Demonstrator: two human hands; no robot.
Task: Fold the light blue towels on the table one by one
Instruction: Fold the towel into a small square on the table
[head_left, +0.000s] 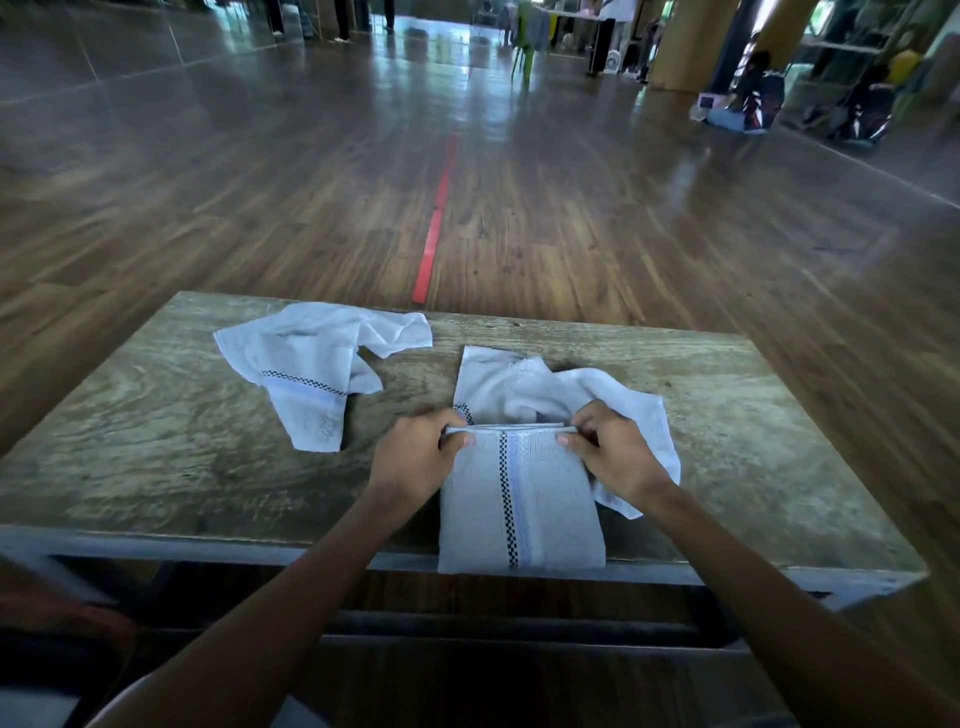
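The half-folded towel (540, 509) lies at the near edge of the tabletop (156, 467), slightly overhanging it. The left hand (415, 460) and right hand (618, 457) each pinch one far corner in curled fingers (569, 441). Best to keep both corners level and the layers flush, then draw them squarely toward the near edge.

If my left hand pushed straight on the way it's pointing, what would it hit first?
Probably the loose towel bunched just beyond the folded towel, whose far edge your left hand grips, though heights are hard to judge.
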